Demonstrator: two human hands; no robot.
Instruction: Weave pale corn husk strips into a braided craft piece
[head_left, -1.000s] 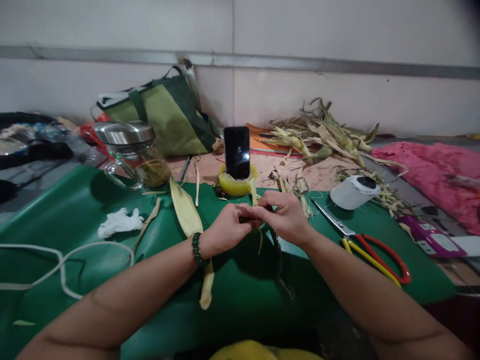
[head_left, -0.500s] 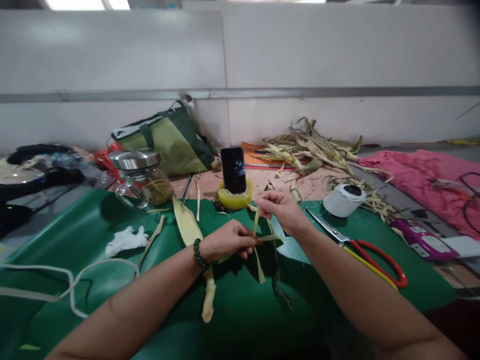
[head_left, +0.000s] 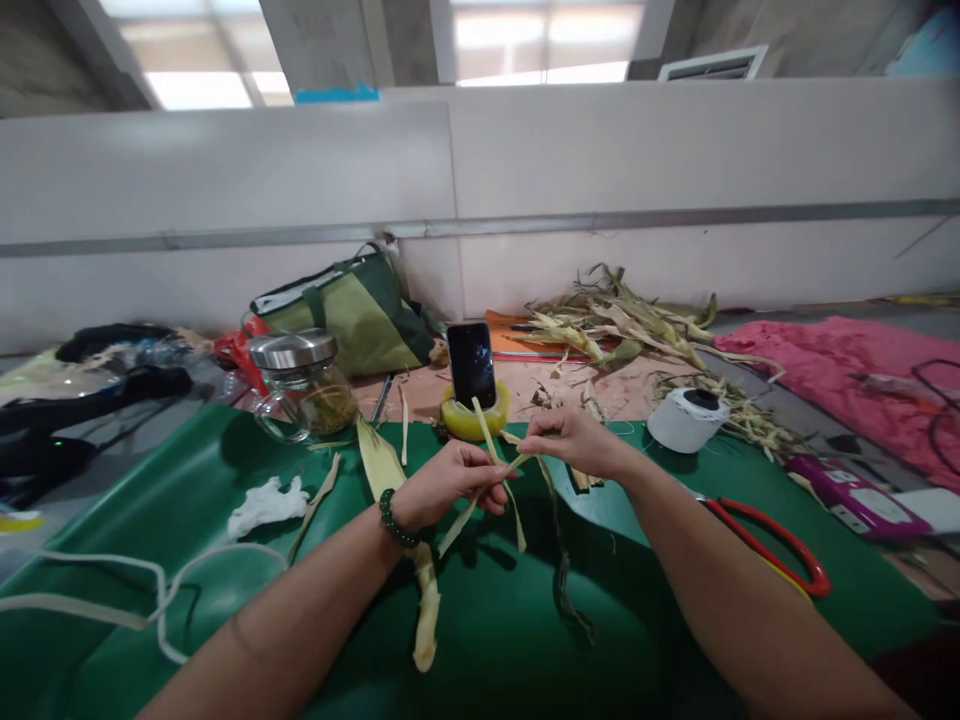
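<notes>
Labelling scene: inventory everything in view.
strips: several, yellowish, in hands
leaf: one, yellowish, centre
phone: one, black, centre
tape: one, yellow, at phone
jar: one, clear, left
bag: one, green, behind jar
husks: pile, yellowish, back right
spool: one, white, right
scissors: one, red-yellow, right
cloth: one, pink, right
gadget: one, purple, right
wad: one, white, left
cable: one, white, left
clutter: uncounted, mixed, left
mat: one, green, beneath
left hand, right hand: both centre

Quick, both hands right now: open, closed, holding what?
Left hand: closed, pinching crossed pale husk strips between thumb and fingers.
Right hand: closed, fingertips pinching one of those strips.
</notes>
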